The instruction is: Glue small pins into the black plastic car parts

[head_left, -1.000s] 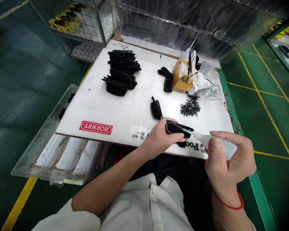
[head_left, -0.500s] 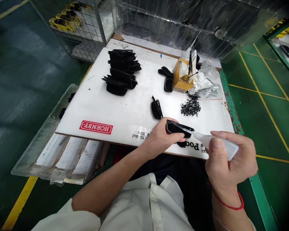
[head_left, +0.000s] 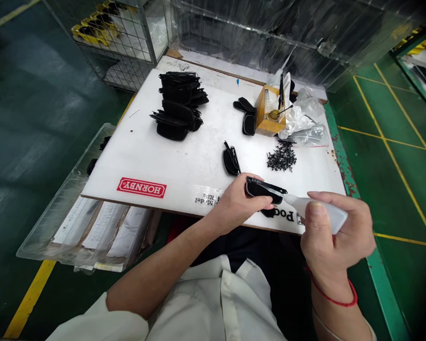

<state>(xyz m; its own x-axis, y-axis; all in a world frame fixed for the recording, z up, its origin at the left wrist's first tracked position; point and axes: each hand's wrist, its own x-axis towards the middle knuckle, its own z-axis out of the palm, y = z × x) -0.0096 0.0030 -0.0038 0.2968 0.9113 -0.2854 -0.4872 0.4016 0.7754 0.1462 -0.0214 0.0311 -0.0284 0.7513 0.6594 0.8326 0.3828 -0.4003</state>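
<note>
My left hand (head_left: 236,203) is closed on a black plastic part (head_left: 264,190) with a rounded dark panel and a narrow bar along its upper edge. It is held at the near edge of the table, thumb across the panel. In my right hand (head_left: 341,239) is a white squeeze bottle (head_left: 335,217), tilted, its thin nozzle pointing left at the part's right end. Whether the tip touches the part I cannot tell. A similar black part (head_left: 230,160) lies just beyond my left hand. Small black screw-like pieces (head_left: 281,156) form a heap farther right.
Stacked black parts (head_left: 179,106) stand at the table's far left. At the back right are a yellow box (head_left: 270,126) with tools, more black parts (head_left: 248,122) and plastic bags (head_left: 310,135). A clear bin (head_left: 71,222) sits low at the left, and a wire cage (head_left: 128,42) stands behind.
My right hand and the squeeze bottle have shifted slightly left, towards the black part. My left hand and the part have hardly moved.
</note>
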